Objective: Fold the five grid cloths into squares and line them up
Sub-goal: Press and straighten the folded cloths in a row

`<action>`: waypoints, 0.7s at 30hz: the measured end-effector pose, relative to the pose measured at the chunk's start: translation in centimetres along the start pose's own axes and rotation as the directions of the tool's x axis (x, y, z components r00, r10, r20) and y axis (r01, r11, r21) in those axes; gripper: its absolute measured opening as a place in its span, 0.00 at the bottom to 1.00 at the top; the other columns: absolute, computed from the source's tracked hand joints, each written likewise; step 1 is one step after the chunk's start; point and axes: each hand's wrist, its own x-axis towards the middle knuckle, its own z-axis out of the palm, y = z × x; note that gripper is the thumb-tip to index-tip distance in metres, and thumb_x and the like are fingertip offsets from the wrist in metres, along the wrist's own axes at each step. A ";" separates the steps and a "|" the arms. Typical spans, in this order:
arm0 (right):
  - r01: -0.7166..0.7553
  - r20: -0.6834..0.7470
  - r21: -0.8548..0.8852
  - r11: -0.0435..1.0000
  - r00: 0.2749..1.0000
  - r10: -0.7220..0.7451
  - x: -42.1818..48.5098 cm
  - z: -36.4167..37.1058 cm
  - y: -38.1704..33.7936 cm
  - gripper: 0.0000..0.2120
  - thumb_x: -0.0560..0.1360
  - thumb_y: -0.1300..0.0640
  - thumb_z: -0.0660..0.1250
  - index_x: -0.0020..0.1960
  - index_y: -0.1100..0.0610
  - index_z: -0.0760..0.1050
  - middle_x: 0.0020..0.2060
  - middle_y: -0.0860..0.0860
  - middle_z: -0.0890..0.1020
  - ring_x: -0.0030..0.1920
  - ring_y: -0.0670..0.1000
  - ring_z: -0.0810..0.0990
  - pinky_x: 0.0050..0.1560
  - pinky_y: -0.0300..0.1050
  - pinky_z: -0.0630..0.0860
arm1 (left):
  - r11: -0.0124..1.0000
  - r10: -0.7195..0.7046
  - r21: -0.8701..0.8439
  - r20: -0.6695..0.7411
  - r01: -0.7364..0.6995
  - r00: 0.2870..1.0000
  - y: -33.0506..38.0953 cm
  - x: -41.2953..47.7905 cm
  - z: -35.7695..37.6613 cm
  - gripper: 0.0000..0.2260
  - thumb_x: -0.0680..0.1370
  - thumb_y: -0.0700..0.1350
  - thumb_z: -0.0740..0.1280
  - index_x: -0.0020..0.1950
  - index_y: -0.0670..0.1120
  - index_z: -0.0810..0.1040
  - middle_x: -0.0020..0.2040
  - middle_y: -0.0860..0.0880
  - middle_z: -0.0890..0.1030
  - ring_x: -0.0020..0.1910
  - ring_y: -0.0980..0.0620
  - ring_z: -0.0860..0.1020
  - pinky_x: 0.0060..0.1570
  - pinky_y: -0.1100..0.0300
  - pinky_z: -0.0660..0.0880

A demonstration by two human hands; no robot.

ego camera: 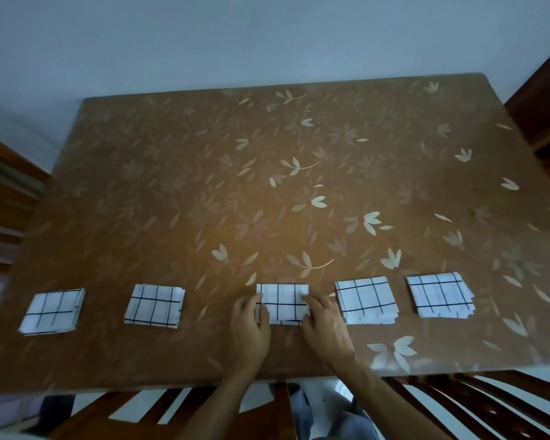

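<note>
Table (204, 173) with a brown, leaf-patterned cover fills most of the view, its far edge against a pale wall and its near edge above dark wooden chair slats (458, 404). Five folded white cloths with a black grid lie in a row parallel to the near edge, all apart from one another: far-left cloth (54, 311) near the left edge, second cloth (154, 306), middle cloth (283, 304), fourth cloth (365, 300), and far-right cloth (440, 295) toward the right edge. Each is a roughly square stack with slightly uneven layers at its edges. Both hands work on the middle cloth. The left hand (250, 328) rests at its left side, fingers curled over the cloth's left edge and pressing it flat, not pinching it. The right hand (326, 325) lies at its right side, fingers spread onto the cloth's right edge, likewise pressing rather than grasping. Both forearms reach in over the near edge.
</note>
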 end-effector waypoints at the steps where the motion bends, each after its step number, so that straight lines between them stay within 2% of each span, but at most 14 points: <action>1: 0.024 -0.040 -0.013 1.000 0.999 -0.025 0.1 0.3 -0.7 0.20 0.74 0.62 0.66 0.65 0.57 0.78 0.62 0.56 0.78 0.59 0.60 0.77 0.58 0.55 0.77 | 1.000 -0.015 -0.014 -0.064 0.014 0.998 -0.4 0.2 -0.9 0.12 0.82 0.45 0.64 0.64 0.47 0.79 0.61 0.48 0.76 0.59 0.52 0.75 0.54 0.62 0.69; 3: 0.102 -0.093 -0.023 0.995 0.990 -0.104 0.6 1.0 -2.7 0.19 0.71 0.62 0.66 0.62 0.56 0.79 0.58 0.56 0.78 0.53 0.59 0.77 0.53 0.55 0.78 | 0.999 -0.017 0.024 -0.210 0.022 0.978 -2.3 1.3 -3.3 0.11 0.81 0.44 0.64 0.62 0.46 0.79 0.59 0.47 0.78 0.57 0.51 0.76 0.52 0.60 0.70; 5: 0.211 -0.084 0.012 0.977 0.974 -0.209 1.0 1.7 -5.2 0.18 0.72 0.63 0.65 0.61 0.57 0.79 0.57 0.56 0.77 0.53 0.57 0.76 0.53 0.53 0.78 | 0.991 0.003 0.130 -0.319 0.040 0.948 -5.2 2.8 -6.4 0.12 0.80 0.43 0.64 0.62 0.45 0.79 0.59 0.44 0.78 0.59 0.46 0.76 0.56 0.53 0.74; 8: 0.272 0.095 0.154 0.950 0.953 -0.288 1.7 2.8 -8.6 0.18 0.77 0.61 0.62 0.66 0.57 0.76 0.60 0.54 0.77 0.55 0.56 0.78 0.53 0.49 0.77 | 0.914 -0.014 0.372 -0.369 0.161 0.929 -10.3 5.0 -10.6 0.15 0.81 0.47 0.63 0.66 0.46 0.77 0.66 0.38 0.76 0.66 0.39 0.73 0.64 0.41 0.72; 11: 0.323 0.315 0.126 0.938 0.884 -0.346 2.4 4.6 -11.3 0.21 0.79 0.57 0.60 0.71 0.53 0.72 0.65 0.52 0.75 0.60 0.55 0.77 0.58 0.47 0.74 | 0.828 -0.160 0.477 -0.303 0.295 0.939 -14.2 5.8 -13.1 0.20 0.82 0.59 0.54 0.71 0.55 0.72 0.71 0.40 0.71 0.70 0.40 0.69 0.67 0.37 0.69; 12: 0.332 0.341 0.124 0.935 0.870 -0.355 2.7 5.3 -12.1 0.21 0.79 0.57 0.60 0.72 0.53 0.71 0.65 0.52 0.75 0.61 0.55 0.77 0.60 0.47 0.73 | 0.828 -0.181 0.483 -0.249 0.284 0.951 -14.9 5.9 -13.4 0.21 0.82 0.62 0.53 0.71 0.57 0.71 0.71 0.42 0.71 0.71 0.41 0.69 0.67 0.37 0.69; 14: 0.310 0.346 0.149 0.939 0.873 -0.343 3.0 6.5 -13.4 0.21 0.79 0.58 0.60 0.71 0.55 0.71 0.64 0.54 0.75 0.61 0.56 0.76 0.60 0.47 0.72 | 0.852 -0.158 0.473 -0.178 0.225 0.971 -15.2 5.6 -13.4 0.18 0.81 0.59 0.59 0.70 0.57 0.73 0.71 0.45 0.72 0.70 0.43 0.69 0.67 0.41 0.70; 18: 0.309 0.286 0.099 0.946 0.901 -0.325 3.5 7.6 -14.0 0.19 0.78 0.54 0.59 0.66 0.58 0.74 0.61 0.57 0.76 0.57 0.61 0.76 0.56 0.54 0.75 | 0.917 0.012 0.399 -0.050 0.008 0.999 -14.0 5.3 -12.4 0.15 0.78 0.43 0.68 0.64 0.54 0.79 0.72 0.50 0.71 0.70 0.49 0.69 0.66 0.51 0.73; 21: 0.346 0.200 0.051 0.937 0.916 -0.349 3.8 7.5 -13.1 0.23 0.75 0.51 0.58 0.68 0.58 0.73 0.63 0.57 0.76 0.55 0.61 0.76 0.56 0.55 0.76 | 0.952 0.182 0.232 0.100 -0.200 0.978 -13.4 6.1 -11.0 0.21 0.74 0.30 0.67 0.57 0.54 0.80 0.73 0.51 0.69 0.73 0.50 0.68 0.70 0.48 0.70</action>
